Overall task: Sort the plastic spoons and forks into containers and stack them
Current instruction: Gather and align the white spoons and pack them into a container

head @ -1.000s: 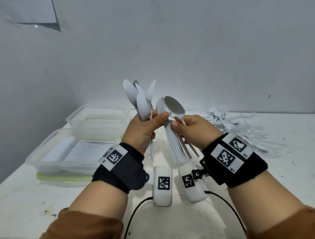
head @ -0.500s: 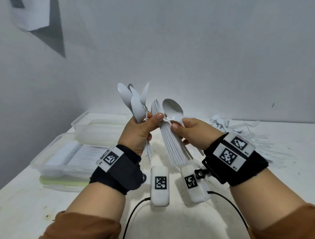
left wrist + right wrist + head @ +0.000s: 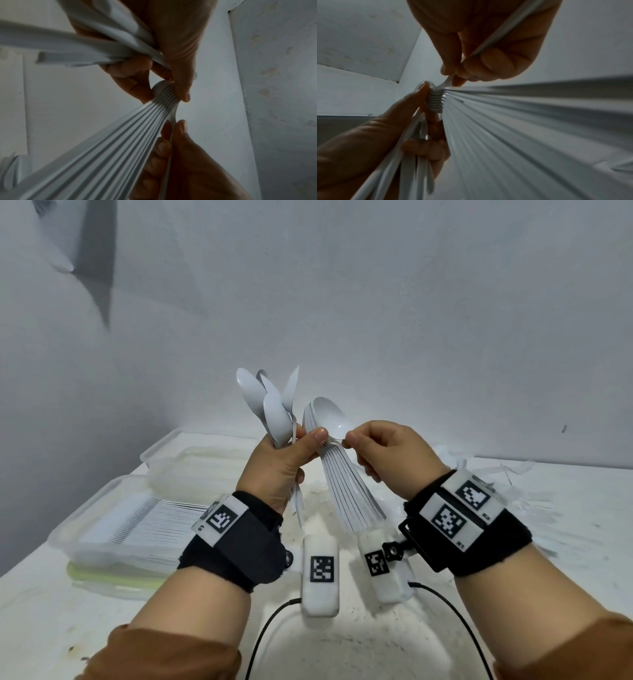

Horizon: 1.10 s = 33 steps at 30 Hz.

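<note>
My left hand is raised in front of me and grips two lots of white plastic spoons: a loose bunch of spoons with bowls up, and a nested spoon stack pinched under its thumb, handles fanning down. In the left wrist view the nested spoon stack spreads toward the camera. My right hand pinches the neck of a single spoon lying against the top of the stack. The single spoon runs through the right hand's curled fingers.
A clear container with neatly stacked cutlery sits at the left on the white table, another clear container behind it. A loose pile of white cutlery lies at the right by the wall. Cables run toward me.
Both hands have risen slightly with the spoons. The right hand has brought the single spoon closer onto the top of the nested stack.
</note>
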Each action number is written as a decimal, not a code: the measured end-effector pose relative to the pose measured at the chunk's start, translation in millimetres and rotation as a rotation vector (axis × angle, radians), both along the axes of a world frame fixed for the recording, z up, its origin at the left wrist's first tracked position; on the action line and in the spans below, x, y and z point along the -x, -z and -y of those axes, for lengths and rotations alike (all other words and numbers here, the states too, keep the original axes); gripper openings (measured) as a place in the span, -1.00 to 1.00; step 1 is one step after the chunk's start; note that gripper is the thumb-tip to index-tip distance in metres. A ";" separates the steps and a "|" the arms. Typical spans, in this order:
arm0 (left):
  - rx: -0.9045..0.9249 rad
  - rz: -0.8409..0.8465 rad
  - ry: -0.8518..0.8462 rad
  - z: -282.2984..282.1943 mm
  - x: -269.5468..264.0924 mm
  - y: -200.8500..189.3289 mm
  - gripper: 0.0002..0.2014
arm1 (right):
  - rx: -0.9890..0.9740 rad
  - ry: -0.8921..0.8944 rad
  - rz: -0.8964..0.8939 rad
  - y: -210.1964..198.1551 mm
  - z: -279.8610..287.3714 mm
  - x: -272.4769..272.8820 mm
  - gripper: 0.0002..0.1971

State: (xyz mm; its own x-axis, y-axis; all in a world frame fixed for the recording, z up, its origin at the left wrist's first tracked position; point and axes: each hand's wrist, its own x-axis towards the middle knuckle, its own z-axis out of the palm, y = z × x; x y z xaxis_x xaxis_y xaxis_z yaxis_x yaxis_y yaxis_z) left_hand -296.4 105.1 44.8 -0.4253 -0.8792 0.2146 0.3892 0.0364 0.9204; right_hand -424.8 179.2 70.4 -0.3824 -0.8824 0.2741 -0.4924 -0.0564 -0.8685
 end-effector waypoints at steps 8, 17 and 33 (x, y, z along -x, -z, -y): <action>-0.042 -0.033 -0.026 1.3 9.6 4.0 -0.74 | 0.084 0.027 0.112 7.0 3.7 5.5 -0.80; -0.020 -0.024 -0.011 -4.1 22.8 4.1 -0.75 | -0.016 0.001 0.012 11.3 0.0 12.7 -0.82; 0.135 0.100 -0.002 -3.7 24.4 0.4 -0.79 | -0.062 -0.190 0.134 24.3 0.2 12.6 -0.72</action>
